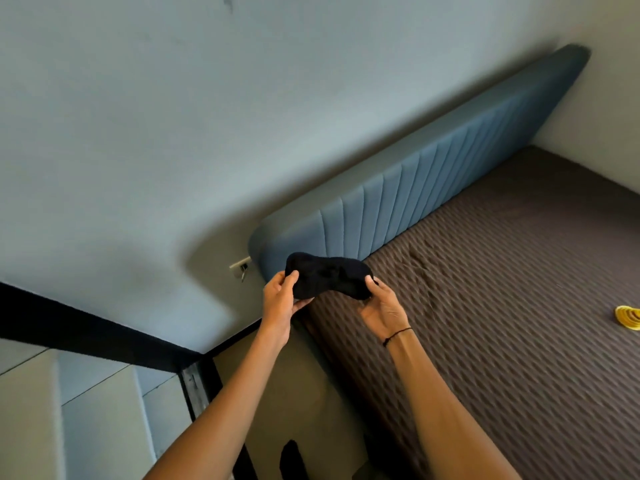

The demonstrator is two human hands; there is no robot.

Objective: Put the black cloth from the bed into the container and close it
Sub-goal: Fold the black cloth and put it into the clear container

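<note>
A small black cloth [327, 276] is held up in the air over the near corner of the bed [502, 289], stretched between both hands. My left hand [280, 296] pinches its left end and my right hand [382, 304] grips its right end from below. A thin black band circles my right wrist. The bed has a brown ribbed cover. No container is in view.
A blue padded headboard [415, 181] runs along the grey wall behind the bed. A yellow object [628, 317] lies on the bed at the right edge. A wall socket [241, 266] sits left of the headboard. Floor and a black frame [197, 382] lie at lower left.
</note>
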